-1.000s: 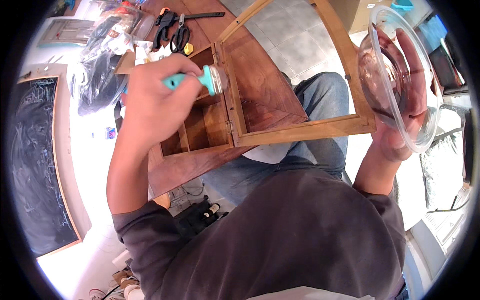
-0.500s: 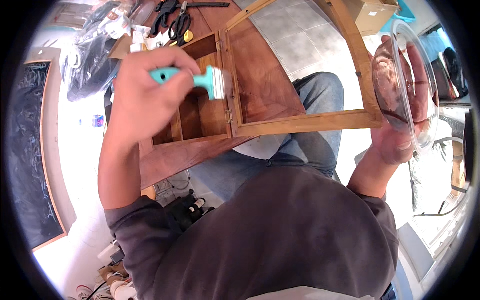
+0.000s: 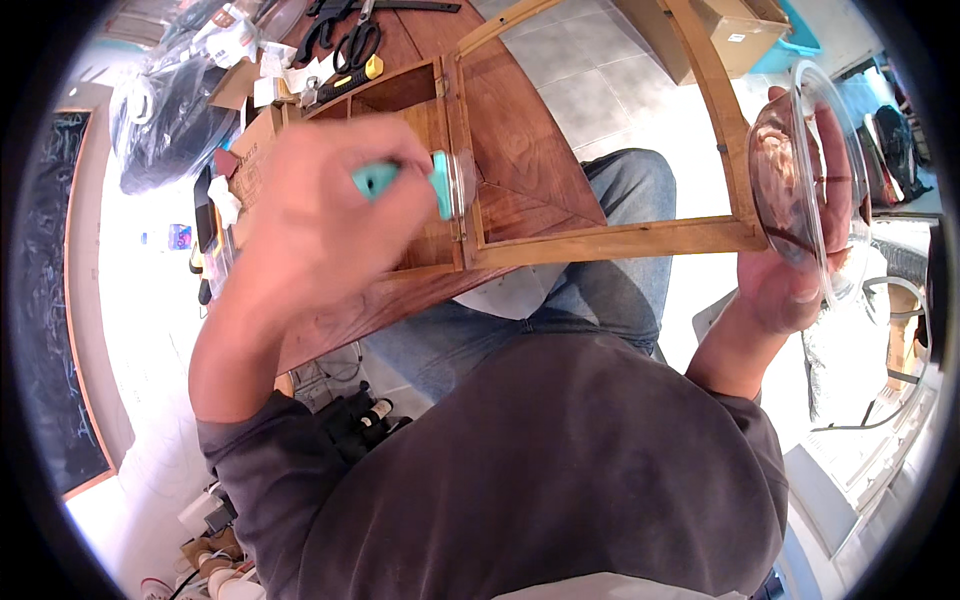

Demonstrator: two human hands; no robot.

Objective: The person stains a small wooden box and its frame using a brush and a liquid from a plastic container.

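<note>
My left hand, blurred by motion, grips a teal-handled paintbrush. Its bristles are smeared and lie over the hinged edge between a wooden box and its open door frame; whether they touch the wood I cannot tell. The box shows inner compartments, partly hidden behind my left hand. The frame has no pane and extends to the right over my leg. Out at the right, my right hand holds a clear plastic bowl, tilted on its side, with a brownish wet coating inside.
The box lies on a reddish-brown wooden table. At its far end are black scissors, a black clamp and a yellow-black tool. Plastic bags sit at the left, a cardboard box at the far right.
My left hand has moved right and slightly nearer, bringing the brush onto the hinged edge. The bowl in my right hand has dropped slightly in the picture. The view has shifted a little.
</note>
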